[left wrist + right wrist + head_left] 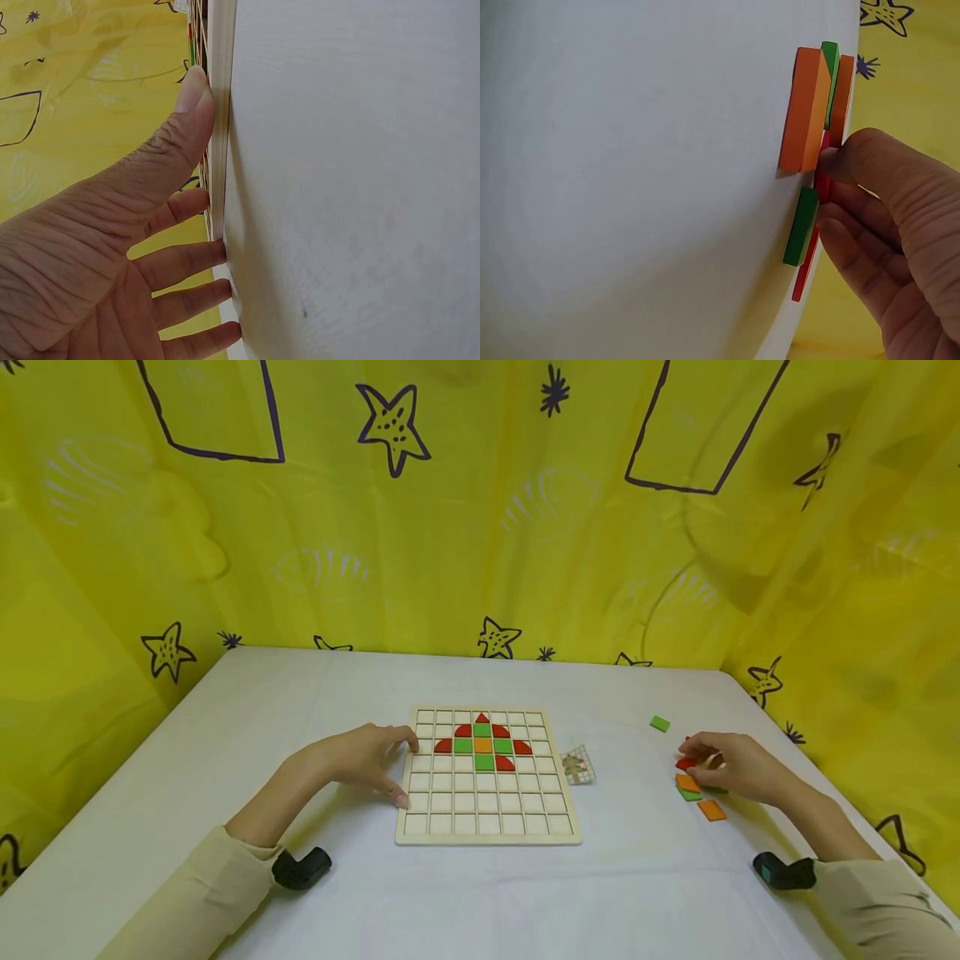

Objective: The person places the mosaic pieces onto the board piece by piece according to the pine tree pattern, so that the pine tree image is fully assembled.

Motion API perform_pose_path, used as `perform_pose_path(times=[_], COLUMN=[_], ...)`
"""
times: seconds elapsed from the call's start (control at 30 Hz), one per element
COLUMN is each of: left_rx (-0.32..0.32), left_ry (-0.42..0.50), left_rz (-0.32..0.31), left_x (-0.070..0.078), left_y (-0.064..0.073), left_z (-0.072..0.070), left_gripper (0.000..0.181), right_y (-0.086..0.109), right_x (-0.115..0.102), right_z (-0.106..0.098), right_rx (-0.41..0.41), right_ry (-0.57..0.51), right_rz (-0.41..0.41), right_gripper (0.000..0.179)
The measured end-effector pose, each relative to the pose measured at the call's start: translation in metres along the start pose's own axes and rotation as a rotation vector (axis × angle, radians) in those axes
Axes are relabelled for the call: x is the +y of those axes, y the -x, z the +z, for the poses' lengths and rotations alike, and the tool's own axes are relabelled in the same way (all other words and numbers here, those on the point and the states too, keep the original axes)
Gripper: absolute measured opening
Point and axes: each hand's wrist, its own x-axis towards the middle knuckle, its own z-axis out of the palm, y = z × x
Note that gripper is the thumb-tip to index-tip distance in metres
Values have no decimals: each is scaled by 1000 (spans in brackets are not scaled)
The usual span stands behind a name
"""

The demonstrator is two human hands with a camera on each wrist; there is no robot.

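Observation:
A square wooden grid board (442, 839) lies on the table with red, green and orange tiles set in its upper middle cells. At the board's left side, my left hand (360, 758) rests its spread thumb and fingertips along the edge; in the left wrist view the thumb (176, 131) lies against the board's side. Off to the right, my right hand (742, 768) pinches a red tile (685, 764) between thumb and fingertips, low among loose tiles. In the right wrist view the red tile (823, 187) is partly hidden by the thumb.
Beside the right hand lie an orange tile (687, 783) over a green tile (689, 796), and another orange tile (712, 811). Farther back is a single green tile (660, 723). A small printed pattern card (578, 766) touches the board's right side. Yellow curtains (465, 552) border the table.

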Motion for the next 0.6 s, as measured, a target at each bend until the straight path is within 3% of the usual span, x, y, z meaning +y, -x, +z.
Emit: perform_pose_path(times=[0.13,0.6], left_rx=[-2,0], left_ry=[0,-5], left_rz=[-4,-11], left_x=[1,2], left_y=[0,0], left_z=[0,0], left_gripper=[67,68], right_y=[-1,-18], right_x=[-4,-35], right_z=[-1,-2], right_rx=[16,122], right_ry=[26,33], right_rz=[11,-135], right_gripper=[25,25])
